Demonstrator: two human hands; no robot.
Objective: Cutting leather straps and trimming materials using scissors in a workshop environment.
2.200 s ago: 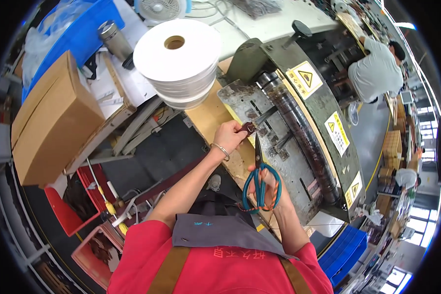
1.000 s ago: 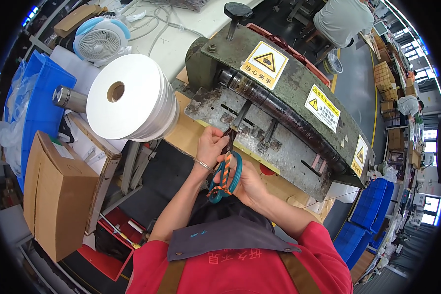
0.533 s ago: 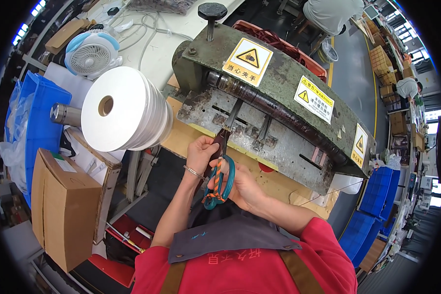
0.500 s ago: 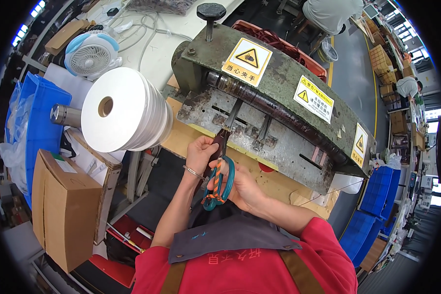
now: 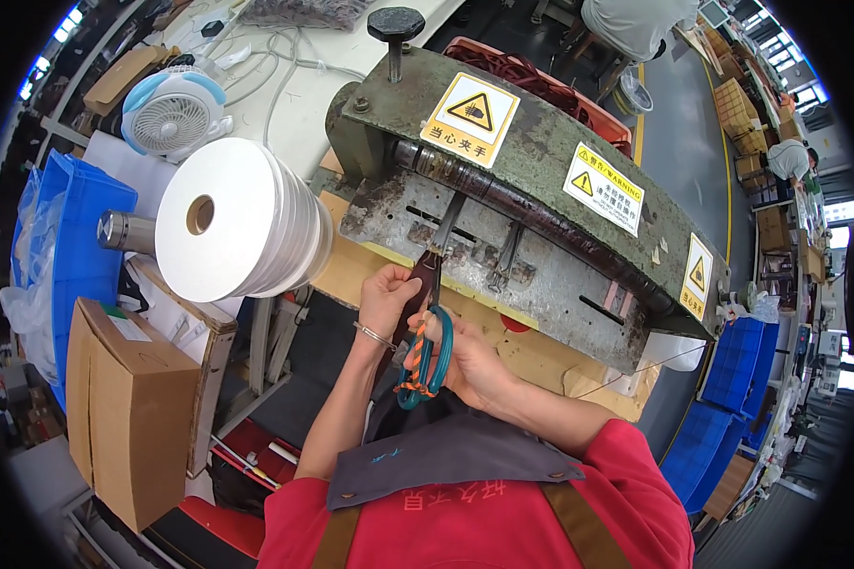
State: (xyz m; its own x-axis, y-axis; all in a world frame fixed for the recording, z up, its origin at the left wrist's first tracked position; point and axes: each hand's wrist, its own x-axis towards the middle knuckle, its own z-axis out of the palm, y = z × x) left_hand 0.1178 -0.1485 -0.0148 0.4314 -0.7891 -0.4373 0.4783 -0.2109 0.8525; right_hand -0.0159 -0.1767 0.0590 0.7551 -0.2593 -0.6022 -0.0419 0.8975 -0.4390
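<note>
My left hand pinches a dark brown strap-like strip between thumb and fingers. The strip runs down from the end of a narrow metal guide on the machine's plate, and its lower part passes beneath my hands. Closed around teal-handled scissors, my right hand is just to the right of the left one. Orange cord is wound about the scissor handles. The blades point up toward the guide, close beside the strip; whether they touch it I cannot tell.
The green machine has a dark roller, warning labels and a scratched metal plate. At left stand a large white roll, a cardboard box, a blue crate and a fan. Blue bins stand at right.
The view has shifted very slightly. Both hands keep nearly the same place and grip, with the strip and scissors between them.
</note>
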